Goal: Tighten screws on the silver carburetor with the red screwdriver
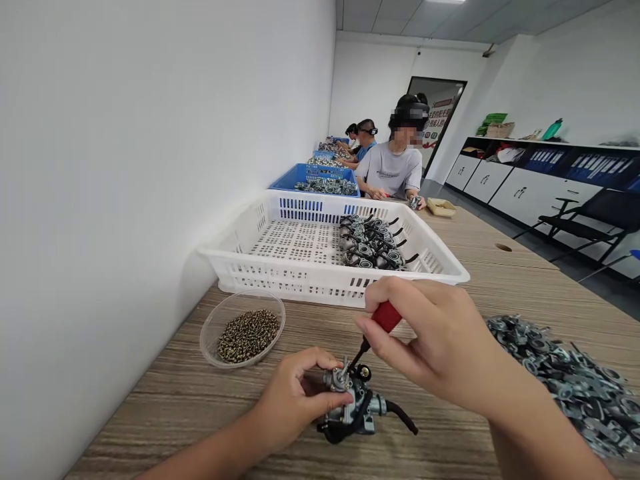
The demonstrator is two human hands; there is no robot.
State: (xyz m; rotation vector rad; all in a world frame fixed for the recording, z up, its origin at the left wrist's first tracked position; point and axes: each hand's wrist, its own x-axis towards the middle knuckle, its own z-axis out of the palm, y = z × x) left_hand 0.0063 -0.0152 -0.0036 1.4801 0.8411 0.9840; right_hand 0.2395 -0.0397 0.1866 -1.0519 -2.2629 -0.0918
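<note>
On the wooden table before me sits a carburetor [361,408] with a black hose sticking out to the right. My left hand [295,393] grips its left side, thumb in front and fingers behind. In my right hand [430,333] is a screwdriver [387,317] with a red handle, held tilted. Its dark shaft points down at the top of the carburetor, beside a small metal lever; the tip's exact contact is too small to make out. A clear plastic bowl [210,339] of small brass-coloured screws [249,335] stands left of my left hand.
Beyond my hands stands a white perforated crate [280,270] holding several carburetors [367,241] on its right side. Loose metal parts [565,380] are heaped at the right. A blue crate [285,179] and a co-worker [393,167] are farther back. A white wall borders the left.
</note>
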